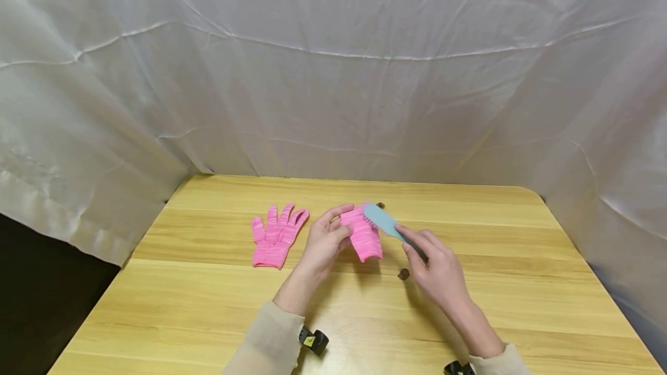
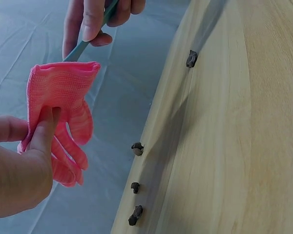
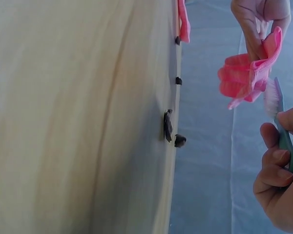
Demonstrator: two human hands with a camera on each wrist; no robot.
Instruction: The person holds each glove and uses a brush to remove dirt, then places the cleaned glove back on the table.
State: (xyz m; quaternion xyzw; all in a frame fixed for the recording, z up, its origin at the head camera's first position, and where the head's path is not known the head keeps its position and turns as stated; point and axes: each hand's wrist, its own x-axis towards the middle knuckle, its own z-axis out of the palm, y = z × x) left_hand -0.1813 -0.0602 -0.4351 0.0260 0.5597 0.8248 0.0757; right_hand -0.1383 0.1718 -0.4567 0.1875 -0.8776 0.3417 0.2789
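Note:
A pink knit glove (image 1: 365,239) is held up off the table by my left hand (image 1: 324,242), its thumb and fingers pinching the side. In the left wrist view the glove (image 2: 63,90) hangs with its cuff up and its fingers below. My right hand (image 1: 438,268) grips the handle of a light blue brush (image 1: 383,220). The brush's pale bristles (image 3: 272,97) face the glove and appear to touch it. A second pink glove (image 1: 273,239) lies flat on the table, left of my left hand.
Several small dark lumps lie on the wooden table (image 1: 208,305), one dark lump (image 1: 403,274) beneath my right hand and another lump (image 1: 381,205) behind the brush head. A grey cloth curtain (image 1: 333,103) stands along the table's back and sides.

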